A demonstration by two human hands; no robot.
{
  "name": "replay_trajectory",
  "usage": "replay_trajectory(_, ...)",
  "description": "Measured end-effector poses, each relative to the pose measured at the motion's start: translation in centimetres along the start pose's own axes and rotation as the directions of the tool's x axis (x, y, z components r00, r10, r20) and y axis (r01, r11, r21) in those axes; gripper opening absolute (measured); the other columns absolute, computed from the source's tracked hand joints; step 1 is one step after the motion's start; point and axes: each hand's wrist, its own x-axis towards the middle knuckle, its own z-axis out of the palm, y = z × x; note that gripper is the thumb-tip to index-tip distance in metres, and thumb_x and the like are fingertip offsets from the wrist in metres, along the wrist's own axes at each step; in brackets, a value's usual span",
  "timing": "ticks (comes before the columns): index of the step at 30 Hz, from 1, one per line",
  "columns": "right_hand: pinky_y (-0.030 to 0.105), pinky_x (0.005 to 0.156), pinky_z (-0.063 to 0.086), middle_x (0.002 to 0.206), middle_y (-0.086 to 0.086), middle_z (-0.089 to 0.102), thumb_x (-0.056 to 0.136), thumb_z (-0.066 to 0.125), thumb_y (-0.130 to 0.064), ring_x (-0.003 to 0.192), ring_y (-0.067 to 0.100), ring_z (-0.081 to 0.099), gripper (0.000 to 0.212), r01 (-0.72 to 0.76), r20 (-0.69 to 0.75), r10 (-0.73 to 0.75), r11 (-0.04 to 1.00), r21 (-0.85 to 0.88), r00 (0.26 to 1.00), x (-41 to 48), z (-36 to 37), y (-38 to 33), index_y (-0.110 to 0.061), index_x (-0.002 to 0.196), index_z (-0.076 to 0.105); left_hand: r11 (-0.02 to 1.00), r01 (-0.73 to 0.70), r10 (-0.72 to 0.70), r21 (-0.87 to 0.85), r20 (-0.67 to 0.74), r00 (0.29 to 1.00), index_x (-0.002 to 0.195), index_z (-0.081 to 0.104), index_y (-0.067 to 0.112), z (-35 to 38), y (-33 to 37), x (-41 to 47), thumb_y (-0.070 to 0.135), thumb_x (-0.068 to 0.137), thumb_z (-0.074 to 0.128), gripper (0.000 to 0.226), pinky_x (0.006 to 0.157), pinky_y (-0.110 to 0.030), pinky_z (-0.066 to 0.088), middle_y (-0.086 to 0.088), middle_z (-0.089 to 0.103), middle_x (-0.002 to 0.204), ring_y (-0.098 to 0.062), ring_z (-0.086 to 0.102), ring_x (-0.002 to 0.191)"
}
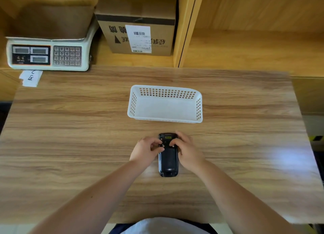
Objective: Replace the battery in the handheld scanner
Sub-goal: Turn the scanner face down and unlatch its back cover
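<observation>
**Releasing the Battery Cover**

The scanner [168,156] lies back-up on the table [70,128], near the white basket [164,104]. The left hand [145,151] and right hand [187,149] curl loosely, fingertips on its two small fasteners. Turn both evenly; steady the body.

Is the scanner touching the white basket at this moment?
Apart. The head view shows a strip of bare table between the scanner and the near wall of the white basket.
</observation>
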Motion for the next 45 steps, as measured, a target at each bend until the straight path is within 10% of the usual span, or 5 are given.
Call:
replay_trajectory(11,0.043,0.11,0.022,0.16,-0.001,0.007,0.08,0.041,0.007,0.141,0.024,0.007,0.042,-0.147,-0.052,0.146,0.989,-0.019,0.988,-0.5,1.4,-2.0,-0.027,0.105,0.045,1.0,0.027,-0.027,-0.005,0.001,1.0,0.119,0.067,0.024,0.4,-0.6,-0.9,0.022,0.085,0.072,0.035,0.071,-0.016,0.041,0.009,0.065,0.1,-0.003,0.055,0.084)
replay_trajectory(28,0.026,0.109,0.029,0.144,0.002,0.037,0.079,0.049,0.002,0.133,0.019,0.034,0.073,-0.094,0.07,0.082,0.979,0.182,0.994,-5.8,2.8,-2.3,-0.024,0.145,0.032,0.997,0.005,0.001,-0.078,0.067,0.998,0.137,0.048,0.033,1.5,0.0,-4.6,0.023,0.085,0.07,0.057,0.081,-0.019,0.045,0.009,0.057,0.123,-0.007,0.057,0.106)
replay_trajectory(35,0.043,0.118,0.016,0.159,-0.014,0.008,0.083,0.041,0.002,0.146,0.022,0.003,0.082,-0.091,-0.042,0.092,0.995,0.032,0.995,-5.6,3.6,-2.3,-0.029,0.152,0.009,1.0,-0.003,0.005,-0.026,0.069,0.998,0.143,0.041,0.028,1.7,0.1,-4.2,0.017,0.084,0.07,0.067,0.091,-0.021,0.04,0.005,0.052,0.134,-0.009,0.051,0.116)
replay_trajectory(45,0.041,0.116,0.018,0.158,-0.007,0.023,0.09,0.036,-0.001,0.147,0.015,0.002,0.074,-0.11,-0.013,0.109,0.994,-0.024,0.994,-4.0,2.3,-1.7,-0.042,0.148,0.015,0.994,0.031,-0.021,-0.102,0.096,0.995,0.144,0.042,0.024,1.0,0.6,-3.7,0.006,0.083,0.067,0.068,0.092,-0.018,0.038,0.006,0.055,0.135,-0.009,0.053,0.121)
